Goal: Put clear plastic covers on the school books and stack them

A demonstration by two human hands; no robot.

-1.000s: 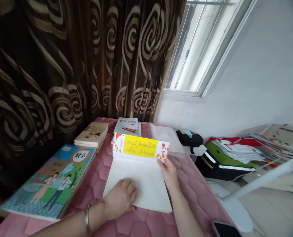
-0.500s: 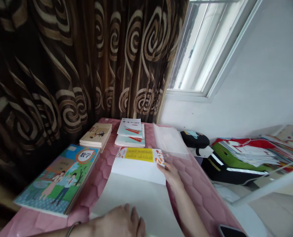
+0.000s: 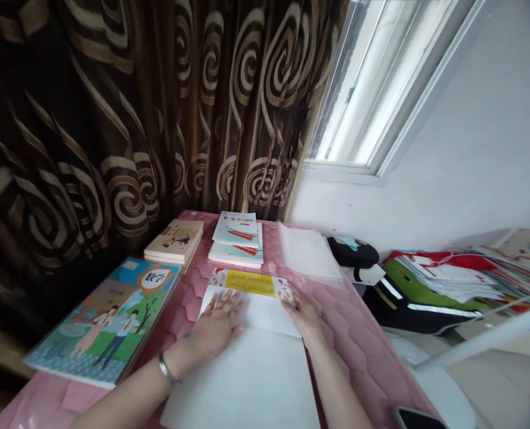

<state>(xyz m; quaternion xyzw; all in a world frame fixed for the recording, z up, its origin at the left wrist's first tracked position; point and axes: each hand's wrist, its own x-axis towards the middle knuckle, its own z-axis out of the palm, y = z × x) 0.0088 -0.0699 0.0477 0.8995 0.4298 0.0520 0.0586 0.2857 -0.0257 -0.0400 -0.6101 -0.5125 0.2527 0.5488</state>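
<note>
A large pale sheet (image 3: 247,381) lies lengthwise in front of me, its far part a whiter band (image 3: 265,316). Along its far end runs a printed strip with a yellow panel (image 3: 251,282) and orange shapes. My left hand (image 3: 220,322) rests flat on the white band at the left, fingers spread, a metal bracelet on the wrist. At the right edge, near the printed corner, my right hand (image 3: 304,316) grips the sheet, its fingers partly hidden.
On the pink quilted table cover (image 3: 345,333) lie a maths textbook stack (image 3: 108,322), beige books (image 3: 175,241), white-and-teal booklets (image 3: 236,238), clear plastic sleeves (image 3: 309,253) and a phone (image 3: 417,418). A black case (image 3: 353,251) and piled papers (image 3: 448,277) stand to the right.
My left hand has moved forward from the near part of the sheet to its far white band and spread out flat. The right hand stays at the right edge.
</note>
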